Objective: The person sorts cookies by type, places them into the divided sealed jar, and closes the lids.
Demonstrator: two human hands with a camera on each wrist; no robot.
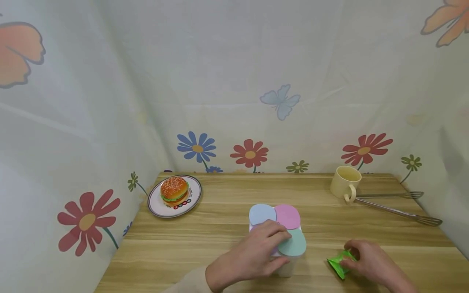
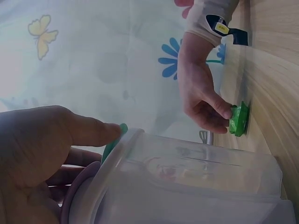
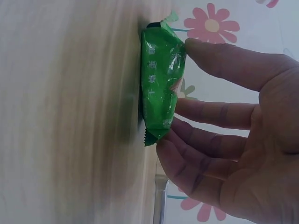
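Note:
A translucent storage container (image 2: 187, 182) with blue, pink, green and purple petal-like lids stands at the front middle of the table. My left hand (image 1: 253, 252) lies over its top, fingers bent across the purple and green lids (image 1: 293, 243). In the left wrist view, the thumb touches the green lid's edge, while the purple lid (image 2: 79, 186) partly hides the other fingers. Right of the container, my right hand (image 1: 370, 262) pinches a small green snack packet (image 3: 161, 79) between thumb and fingers. The packet is at the tabletop; whether it touches the wood is unclear.
At the back left, a toy hamburger (image 1: 175, 189) sits on a white plate (image 1: 196, 199) with a dark rim. A yellow mug (image 1: 342, 183) stands at the back right, beside two metal whisks (image 1: 388, 206). Flowered curtains (image 1: 227, 81) surround the wooden table (image 1: 227, 191).

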